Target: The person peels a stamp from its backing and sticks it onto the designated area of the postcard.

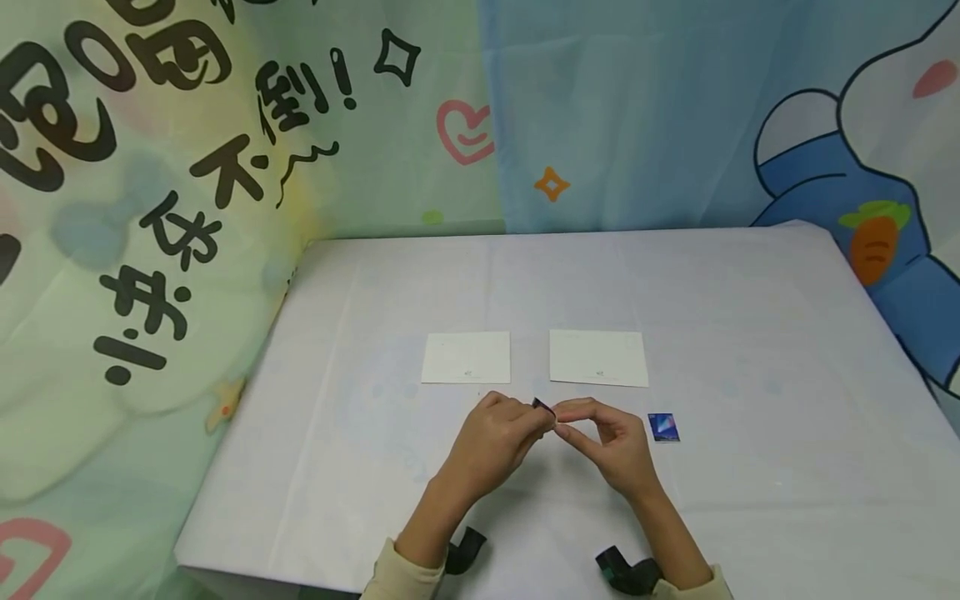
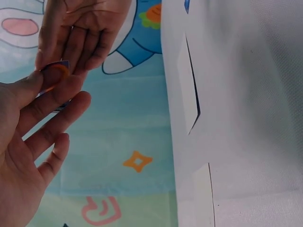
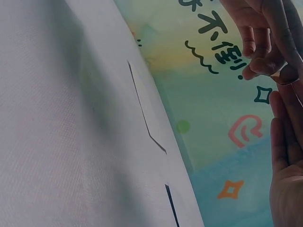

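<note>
In the head view my left hand (image 1: 495,437) pinches a small dark-blue square (image 1: 542,406) that looks like a thin sticker, thumb and forefinger covering most of it. My right hand (image 1: 618,446) meets it from the other side, thumb and forefinger pinched at its edge. Held above the table, the square (image 2: 65,65) appears bent in the left wrist view, with blue and orange on it. To the right of my right hand a shiny blue square (image 1: 663,427) of similar size lies flat on the table.
Two white rectangular cards, a left card (image 1: 466,357) and a right card (image 1: 598,357), lie side by side beyond my hands on the white-covered table (image 1: 360,467). A printed cloth (image 1: 637,117) hangs along the back and left sides.
</note>
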### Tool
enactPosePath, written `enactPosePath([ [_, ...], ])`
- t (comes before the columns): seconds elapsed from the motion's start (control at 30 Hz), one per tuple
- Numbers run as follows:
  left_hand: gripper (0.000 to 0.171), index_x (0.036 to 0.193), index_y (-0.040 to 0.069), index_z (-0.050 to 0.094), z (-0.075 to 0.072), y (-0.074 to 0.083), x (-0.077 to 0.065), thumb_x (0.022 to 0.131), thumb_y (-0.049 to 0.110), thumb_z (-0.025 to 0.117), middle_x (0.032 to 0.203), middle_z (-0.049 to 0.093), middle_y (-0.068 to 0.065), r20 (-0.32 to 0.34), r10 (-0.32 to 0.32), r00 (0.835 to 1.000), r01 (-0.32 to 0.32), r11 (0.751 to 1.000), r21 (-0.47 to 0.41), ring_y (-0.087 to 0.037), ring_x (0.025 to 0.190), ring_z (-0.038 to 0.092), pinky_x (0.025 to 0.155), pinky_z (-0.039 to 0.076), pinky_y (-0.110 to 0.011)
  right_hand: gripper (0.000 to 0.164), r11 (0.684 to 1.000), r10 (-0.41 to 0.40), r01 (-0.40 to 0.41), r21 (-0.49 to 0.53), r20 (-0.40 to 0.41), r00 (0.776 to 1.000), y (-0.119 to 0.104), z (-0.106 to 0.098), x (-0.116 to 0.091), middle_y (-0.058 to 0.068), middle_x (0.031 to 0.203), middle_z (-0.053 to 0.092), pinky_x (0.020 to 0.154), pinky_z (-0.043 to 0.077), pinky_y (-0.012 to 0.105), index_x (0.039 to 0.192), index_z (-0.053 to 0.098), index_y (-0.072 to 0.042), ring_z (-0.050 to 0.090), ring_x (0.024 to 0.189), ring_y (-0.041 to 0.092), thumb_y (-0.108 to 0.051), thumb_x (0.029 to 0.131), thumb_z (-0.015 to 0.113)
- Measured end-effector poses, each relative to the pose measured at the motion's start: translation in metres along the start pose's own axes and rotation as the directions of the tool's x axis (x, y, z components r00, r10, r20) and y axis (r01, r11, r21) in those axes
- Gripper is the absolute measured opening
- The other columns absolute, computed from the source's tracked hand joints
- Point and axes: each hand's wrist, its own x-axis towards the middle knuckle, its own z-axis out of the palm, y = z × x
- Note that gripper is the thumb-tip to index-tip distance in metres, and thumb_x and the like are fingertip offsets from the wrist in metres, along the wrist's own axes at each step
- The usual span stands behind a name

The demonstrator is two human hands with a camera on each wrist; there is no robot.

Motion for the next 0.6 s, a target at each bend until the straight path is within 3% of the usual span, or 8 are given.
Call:
enactPosePath([
  [0.33,0.014,0.084,0.020,0.063,0.0010,-0.0025,-0.0014,0.093,0.027,0.055,0.074,0.063,0.012,-0.023,0.022,0.999,-0.020,0.997,0.068,-0.002,0.069,0.057,0.070,0.040,-0.020,0.020,1.000,-0.013,0.013,0.009,0.012,1.000,0.0007,0.0010,0.0004,0.020,0.099,0.065,0.086,0.046,0.030,0.094,0.066,0.008,0.059,0.099,0.024,0.018,0.078,0.061],
  [0.6,0.011,0.084,0.018,0.063,0.0002,-0.0011,-0.0013,0.092,0.025,0.058,0.073,0.063,0.012,-0.005,0.005,1.000,-0.004,0.999,0.046,-0.004,0.069,0.058,0.070,0.041,-0.022,0.020,0.998,0.011,-0.011,-0.062,0.004,1.000,-0.0005,0.0009,0.0013,0.019,0.098,0.065,0.084,0.047,0.029,0.093,0.067,0.005,0.061,0.097,0.022,0.017,0.078,0.062],
])
